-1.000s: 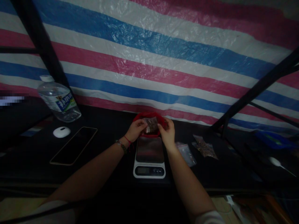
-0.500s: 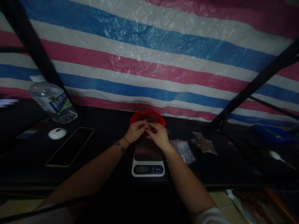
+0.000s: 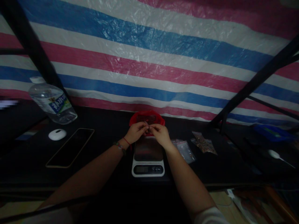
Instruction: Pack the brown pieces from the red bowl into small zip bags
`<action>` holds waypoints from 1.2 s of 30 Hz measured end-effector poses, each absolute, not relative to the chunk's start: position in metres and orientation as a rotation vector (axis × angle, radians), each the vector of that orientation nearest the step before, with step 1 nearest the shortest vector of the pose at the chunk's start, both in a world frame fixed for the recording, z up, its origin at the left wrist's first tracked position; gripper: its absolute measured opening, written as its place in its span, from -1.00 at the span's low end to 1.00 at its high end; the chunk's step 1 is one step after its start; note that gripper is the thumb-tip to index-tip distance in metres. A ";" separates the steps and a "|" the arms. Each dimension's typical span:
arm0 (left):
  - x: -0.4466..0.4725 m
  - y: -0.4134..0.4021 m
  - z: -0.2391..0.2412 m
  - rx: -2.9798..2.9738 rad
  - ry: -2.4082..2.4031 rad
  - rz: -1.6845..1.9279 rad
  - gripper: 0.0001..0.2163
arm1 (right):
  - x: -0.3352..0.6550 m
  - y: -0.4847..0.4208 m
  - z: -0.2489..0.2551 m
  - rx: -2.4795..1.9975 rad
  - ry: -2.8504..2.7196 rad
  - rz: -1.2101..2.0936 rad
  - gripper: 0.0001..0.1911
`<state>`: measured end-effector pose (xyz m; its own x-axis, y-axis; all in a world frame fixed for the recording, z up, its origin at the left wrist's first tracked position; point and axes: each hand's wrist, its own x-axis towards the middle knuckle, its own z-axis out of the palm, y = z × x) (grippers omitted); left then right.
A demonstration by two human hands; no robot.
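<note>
My left hand (image 3: 136, 133) and my right hand (image 3: 159, 134) meet above the far end of a white kitchen scale (image 3: 148, 157). Both pinch the top edge of a small clear plastic bag (image 3: 147, 125) that is mostly hidden between the fingers. Just behind the hands stands a red container (image 3: 147, 117) with dark contents. The scale's dark platform is bare.
On the dark table, a water bottle (image 3: 52, 101), a white mouse (image 3: 57, 134) and a phone (image 3: 70, 147) lie to the left. Small clear bags (image 3: 184, 150) and a filled bag (image 3: 203, 143) lie to the right, a white spoon (image 3: 275, 154) farther right. A striped tarp hangs behind.
The small bag, held open-faced between my hands a second ago, is now pinched along its top edge with my hands drawn together. The view has shifted slightly.
</note>
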<state>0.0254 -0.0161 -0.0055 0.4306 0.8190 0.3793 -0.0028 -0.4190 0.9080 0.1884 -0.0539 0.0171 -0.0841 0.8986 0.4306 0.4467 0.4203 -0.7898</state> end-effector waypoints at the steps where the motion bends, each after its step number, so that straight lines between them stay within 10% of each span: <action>1: 0.025 -0.016 -0.006 1.767 0.701 1.103 -0.77 | 0.189 -0.054 0.018 -1.195 -1.738 0.540 -0.80; 17: 0.023 -0.019 -0.005 2.014 0.700 1.101 -0.77 | 0.195 -0.051 0.014 -1.090 -1.855 0.701 -0.84; 36: 0.024 -0.026 0.006 2.321 1.119 1.235 -0.83 | 0.192 -0.059 0.019 -1.489 -1.850 0.076 -0.80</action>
<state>0.0242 -0.0257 0.0059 0.3335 0.7447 0.5781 0.5023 -0.6592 0.5595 0.1920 -0.0591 0.0192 -0.0450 0.8618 0.5052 0.8178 0.3223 -0.4769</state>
